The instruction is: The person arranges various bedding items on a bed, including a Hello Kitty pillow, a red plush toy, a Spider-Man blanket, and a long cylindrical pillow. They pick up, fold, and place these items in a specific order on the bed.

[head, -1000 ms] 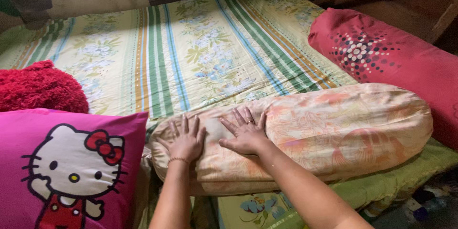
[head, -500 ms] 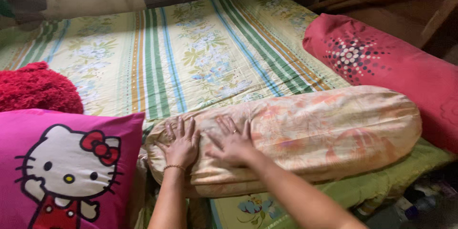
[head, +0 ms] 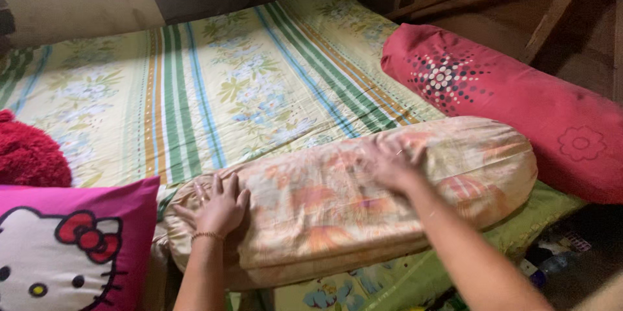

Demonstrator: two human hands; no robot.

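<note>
A long peach and orange patterned bolster pillow [head: 324,214] lies across the near edge of the bed. My left hand [head: 217,207] rests flat on its left end, fingers spread, a thin bracelet on the wrist. My right hand [head: 392,165] lies palm down on the bolster's upper middle, blurred by motion, fingers spread. Neither hand grips anything.
The bed wears a pale floral sheet [head: 214,84] with green, orange and blue stripes. A red bolster [head: 513,103] lies at the right. A pink cartoon-cat pillow [head: 71,246] and a red fuzzy cushion [head: 29,155] sit at the left. Dark wooden boards stand behind.
My right hand has slid rightward along the bolster, away from the left hand. The left hand has stayed on the left end. The view has shifted right.
</note>
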